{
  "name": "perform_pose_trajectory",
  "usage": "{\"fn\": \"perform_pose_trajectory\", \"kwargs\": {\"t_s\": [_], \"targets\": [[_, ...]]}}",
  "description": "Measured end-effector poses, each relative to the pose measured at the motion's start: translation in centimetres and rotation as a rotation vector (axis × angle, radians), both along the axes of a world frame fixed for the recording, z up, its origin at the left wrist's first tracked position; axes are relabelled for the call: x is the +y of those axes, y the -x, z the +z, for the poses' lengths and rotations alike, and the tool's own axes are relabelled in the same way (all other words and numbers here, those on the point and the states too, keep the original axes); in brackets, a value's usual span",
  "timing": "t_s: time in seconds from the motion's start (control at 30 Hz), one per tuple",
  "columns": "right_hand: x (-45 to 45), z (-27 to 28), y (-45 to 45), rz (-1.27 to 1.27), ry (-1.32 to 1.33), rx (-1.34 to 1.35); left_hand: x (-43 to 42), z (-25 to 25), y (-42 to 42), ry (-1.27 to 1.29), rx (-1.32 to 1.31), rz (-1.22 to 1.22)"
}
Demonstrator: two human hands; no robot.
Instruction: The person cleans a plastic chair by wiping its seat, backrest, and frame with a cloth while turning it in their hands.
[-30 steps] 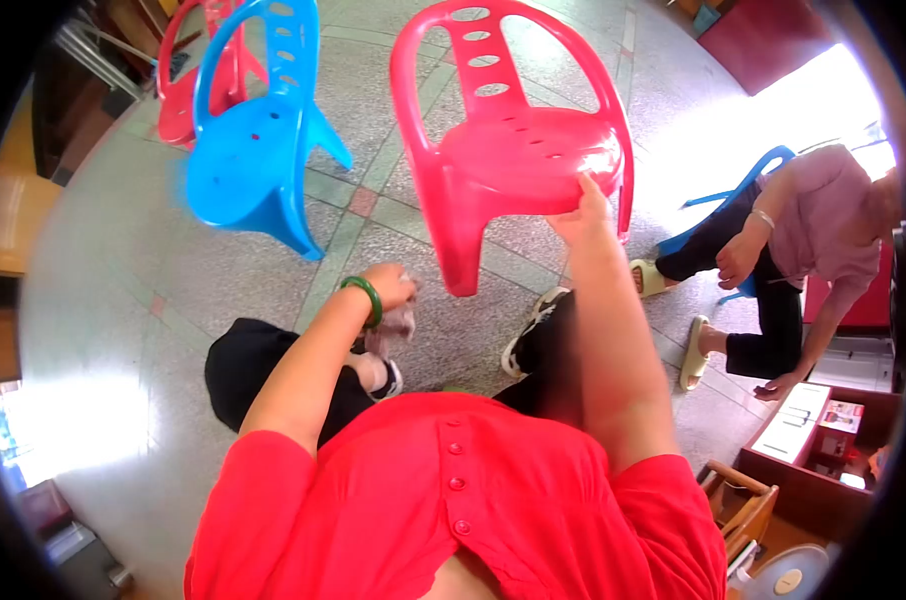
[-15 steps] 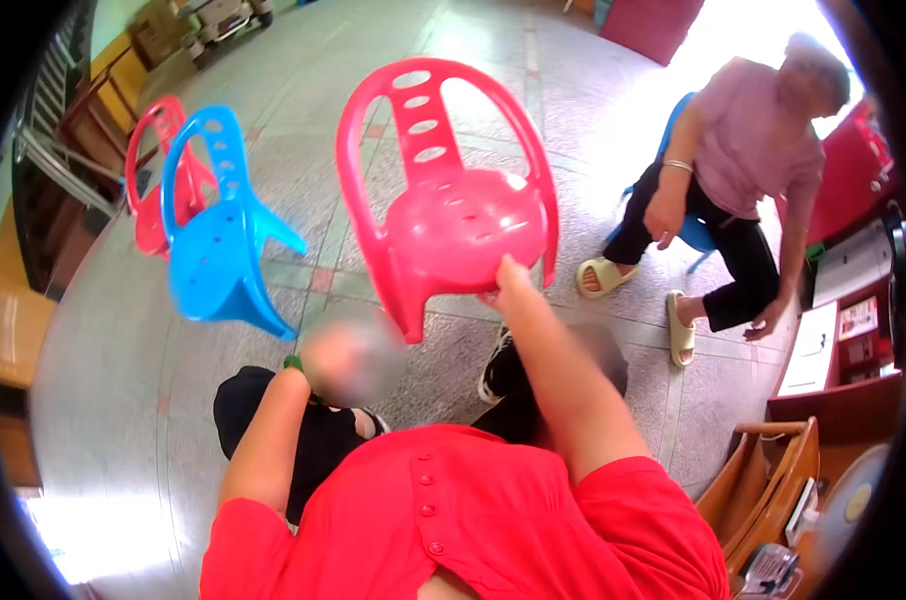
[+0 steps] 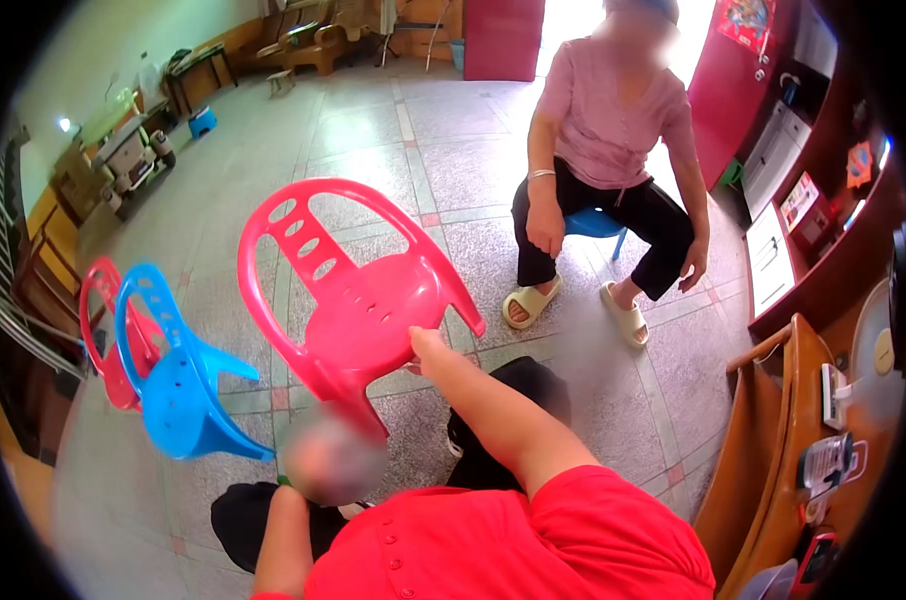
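My right hand (image 3: 425, 350) grips the front edge of the seat of a red plastic armchair (image 3: 358, 305), thumb on top and fingers underneath. The chair stands tilted in front of me, its pierced backrest on the far side. Below its near leg, my left hand (image 3: 335, 458) is smeared by a blur, so its fingers and anything in them cannot be made out. A blue plastic chair (image 3: 176, 395) is to the left, close beside a second red chair (image 3: 123, 360).
A person in a pink top (image 3: 618, 110) sits on a blue chair (image 3: 595, 222) ahead to the right. A wooden rack (image 3: 773, 440) with a clear jug (image 3: 825, 462) stands at right. A small blue stool (image 3: 202, 122) is far left.
The view has tilted up and turned, showing more of the room. My right hand has kept its grip on the red chair, which now sits lower and further left in view.
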State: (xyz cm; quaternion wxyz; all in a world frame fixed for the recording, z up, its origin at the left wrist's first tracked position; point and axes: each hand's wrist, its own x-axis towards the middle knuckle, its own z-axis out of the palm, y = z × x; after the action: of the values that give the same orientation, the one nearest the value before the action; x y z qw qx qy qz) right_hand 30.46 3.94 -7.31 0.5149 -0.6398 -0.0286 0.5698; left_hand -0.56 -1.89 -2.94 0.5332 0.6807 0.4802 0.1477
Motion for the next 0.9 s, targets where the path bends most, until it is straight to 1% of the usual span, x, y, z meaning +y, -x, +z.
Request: {"fn": "perform_pose_trajectory", "kwargs": {"t_s": [0.03, 0.07, 0.1, 0.17, 0.23, 0.3, 0.33, 0.37, 0.43, 0.47, 0.5, 0.57, 0.6, 0.67, 0.7, 0.77, 0.8, 0.87, 0.9], "targets": [[0.2, 0.3, 0.4, 0.012, 0.049, -0.019, -0.3, 0.0, 0.4, 0.011, 0.076, 0.052], [0.4, 0.4, 0.7, -0.026, 0.048, -0.022, -0.4, -1.0, 1.0, 0.008, 0.086, 0.048], [0.7, 0.4, 0.9, -0.026, 0.048, -0.013, -0.2, -2.9, 1.8, 0.015, 0.032, 0.003], [1.3, 0.3, 1.1, -0.057, 0.085, -0.078, 0.2, -5.6, 2.9, 0.036, -0.081, -0.082], [0.9, 1.5, 1.2, -0.038, 0.068, -0.075, -0.6, -5.1, 2.1, 0.016, -0.061, -0.102], [0.9, 1.7, 1.4, -0.047, 0.062, -0.059, -1.4, -4.7, 1.0, 0.122, -0.141, -0.123], [0.9, 1.6, 1.4, -0.045, 0.064, -0.058, -1.3, -7.4, 1.4, 0.154, -0.144, -0.092], [0.9, 1.3, 1.4, -0.042, 0.070, -0.049, -1.5, -6.8, 0.8, 0.155, -0.143, -0.091], [1.1, 1.0, 1.4, -0.037, 0.077, -0.038, -2.3, -5.0, -1.0, 0.145, -0.078, -0.213], [1.3, 0.9, 1.4, -0.040, 0.097, -0.048, -2.5, -5.5, -1.1, -0.109, -0.052, -0.275], [1.4, 0.8, 1.4, -0.042, 0.116, -0.059, -2.8, -5.6, -1.3, -0.109, -0.052, -0.274], [1.5, 0.2, 1.4, -0.047, 0.110, -0.066, -3.4, -5.5, -1.8, 0.389, -0.177, -0.131], [1.4, 0.4, 1.4, -0.053, 0.103, -0.074, -3.7, -5.1, -2.0, 0.388, -0.177, -0.130], [0.9, 0.9, 1.4, -0.062, 0.092, -0.071, -4.0, -4.0, -2.2, 0.292, -0.008, -0.112], [0.7, 1.2, 1.4, -0.070, 0.083, -0.068, -3.9, -4.0, -2.2, 0.292, -0.010, -0.113], [1.0, 0.4, 1.2, -0.077, 0.102, -0.074, -3.9, -4.1, -2.0, 0.377, -0.073, -0.099], [1.1, 0.3, 1.2, -0.083, 0.121, -0.078, -3.7, -4.2, -1.9, 0.380, -0.076, -0.098], [1.0, -0.1, 1.1, -0.071, 0.118, -0.094, -3.4, -4.5, -1.7, 0.466, -0.028, -0.107], [0.9, -0.1, 1.1, -0.060, 0.113, -0.107, -3.6, -3.7, -1.9, 0.470, -0.030, -0.102]]}}
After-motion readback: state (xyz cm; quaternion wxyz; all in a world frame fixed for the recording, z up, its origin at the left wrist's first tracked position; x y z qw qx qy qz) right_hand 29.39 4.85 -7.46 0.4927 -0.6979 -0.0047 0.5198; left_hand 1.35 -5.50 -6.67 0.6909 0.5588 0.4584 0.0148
